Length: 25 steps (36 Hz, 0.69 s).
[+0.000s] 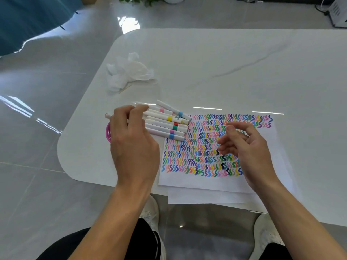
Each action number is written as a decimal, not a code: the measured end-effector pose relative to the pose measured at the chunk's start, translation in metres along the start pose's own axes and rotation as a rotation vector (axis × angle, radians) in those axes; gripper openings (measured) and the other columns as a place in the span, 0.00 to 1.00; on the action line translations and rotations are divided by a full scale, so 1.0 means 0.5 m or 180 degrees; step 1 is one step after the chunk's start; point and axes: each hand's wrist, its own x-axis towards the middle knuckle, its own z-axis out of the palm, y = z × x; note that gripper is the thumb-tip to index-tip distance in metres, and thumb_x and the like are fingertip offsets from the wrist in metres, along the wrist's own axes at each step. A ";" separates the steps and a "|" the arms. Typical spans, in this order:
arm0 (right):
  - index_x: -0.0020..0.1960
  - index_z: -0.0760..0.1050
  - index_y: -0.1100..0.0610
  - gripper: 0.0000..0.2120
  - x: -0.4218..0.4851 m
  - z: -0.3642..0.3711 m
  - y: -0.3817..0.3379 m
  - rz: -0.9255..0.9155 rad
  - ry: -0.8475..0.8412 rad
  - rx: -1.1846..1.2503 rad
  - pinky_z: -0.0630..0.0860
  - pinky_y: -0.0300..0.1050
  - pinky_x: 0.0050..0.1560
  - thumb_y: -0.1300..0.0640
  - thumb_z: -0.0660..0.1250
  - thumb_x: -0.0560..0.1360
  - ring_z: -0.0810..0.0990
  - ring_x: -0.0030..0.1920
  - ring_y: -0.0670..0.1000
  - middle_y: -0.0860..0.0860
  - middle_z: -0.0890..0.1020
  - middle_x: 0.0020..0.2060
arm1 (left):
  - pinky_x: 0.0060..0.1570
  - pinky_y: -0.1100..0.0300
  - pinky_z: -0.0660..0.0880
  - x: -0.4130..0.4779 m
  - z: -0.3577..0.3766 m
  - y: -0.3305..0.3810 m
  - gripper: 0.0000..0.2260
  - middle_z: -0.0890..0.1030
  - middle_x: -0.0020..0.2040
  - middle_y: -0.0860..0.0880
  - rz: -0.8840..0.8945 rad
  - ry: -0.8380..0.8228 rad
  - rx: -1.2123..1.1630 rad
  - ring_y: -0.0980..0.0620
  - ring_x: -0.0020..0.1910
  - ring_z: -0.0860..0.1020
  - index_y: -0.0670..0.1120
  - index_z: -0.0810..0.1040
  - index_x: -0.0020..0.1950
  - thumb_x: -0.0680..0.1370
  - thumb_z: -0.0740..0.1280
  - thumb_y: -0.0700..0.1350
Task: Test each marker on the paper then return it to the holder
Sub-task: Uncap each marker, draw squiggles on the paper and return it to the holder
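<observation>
Found the markers (165, 126) lying side by side at centre left of the frame on the white tabletop (225, 62), right ends over the upper left corner of the paper (187, 182). White barrels, each ringed with a colour band: pink, blue, yellow, red, green, purple, light blue. Saw one more white marker end (108, 115) poking out past the left side of the left grip (131, 145). Noted that grip lying across the left ends of the row, fingers (140, 108) curled over the upper barrels, thumb hidden. Could not tell whether pinching a marker or merely resting on them. Made out a pink holder (108, 132) just beneath the same grip, only a curved rim showing. Saw the right grip (249, 152) hovering over the paper right of centre, fingers loosely bent and apart, holding nothing. Found the paper filled with rows of many-coloured squiggles. Saw a blank second sheet (206, 198) under it, jutting over the near edge of the tabletop. Noted crumpled white tissue (127, 72) up and left of the markers, apart from them. Beyond, saw glossy grey floor (37, 109); at the bottom, a white shoe (152, 212).
</observation>
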 end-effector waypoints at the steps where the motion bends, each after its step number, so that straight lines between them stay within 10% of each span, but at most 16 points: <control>1: 0.59 0.78 0.55 0.07 0.000 0.001 0.000 0.0007 0.0003 0.0004 0.82 0.41 0.39 0.53 0.68 0.83 0.85 0.36 0.54 0.55 0.87 0.38 | 0.48 0.70 0.69 -0.001 0.000 -0.004 0.16 0.75 0.59 0.44 -0.0028 -0.0016 0.0014 0.49 0.57 0.74 0.43 0.78 0.62 0.79 0.56 0.42; 6: 0.60 0.78 0.54 0.08 0.001 0.006 0.002 0.0022 -0.0006 -0.0048 0.82 0.42 0.39 0.53 0.67 0.84 0.85 0.38 0.55 0.56 0.87 0.40 | 0.61 0.41 0.76 -0.004 0.000 -0.010 0.16 0.74 0.59 0.43 -0.0181 -0.0044 -0.0075 0.49 0.60 0.72 0.41 0.77 0.62 0.79 0.56 0.42; 12: 0.60 0.79 0.54 0.07 0.000 0.006 0.005 -0.0001 -0.0006 -0.0119 0.82 0.41 0.39 0.53 0.67 0.84 0.85 0.38 0.55 0.56 0.87 0.40 | 0.54 0.69 0.71 -0.005 0.000 -0.010 0.16 0.73 0.61 0.45 -0.0135 -0.0161 -0.0033 0.54 0.60 0.70 0.44 0.75 0.67 0.79 0.66 0.37; 17: 0.60 0.79 0.53 0.08 0.000 0.003 0.004 -0.0007 0.0007 -0.0195 0.83 0.42 0.40 0.52 0.66 0.83 0.86 0.38 0.55 0.55 0.87 0.40 | 0.56 0.54 0.78 -0.001 0.000 -0.002 0.21 0.73 0.62 0.45 0.0075 -0.0220 -0.0097 0.49 0.60 0.73 0.44 0.75 0.69 0.77 0.70 0.35; 25: 0.58 0.79 0.53 0.06 0.001 -0.009 -0.003 -0.0067 0.0073 -0.0273 0.82 0.41 0.38 0.53 0.67 0.83 0.86 0.37 0.55 0.54 0.87 0.39 | 0.59 0.61 0.69 -0.014 0.022 0.031 0.16 0.79 0.57 0.43 0.0919 -0.0109 -0.0298 0.47 0.58 0.75 0.42 0.80 0.63 0.76 0.70 0.33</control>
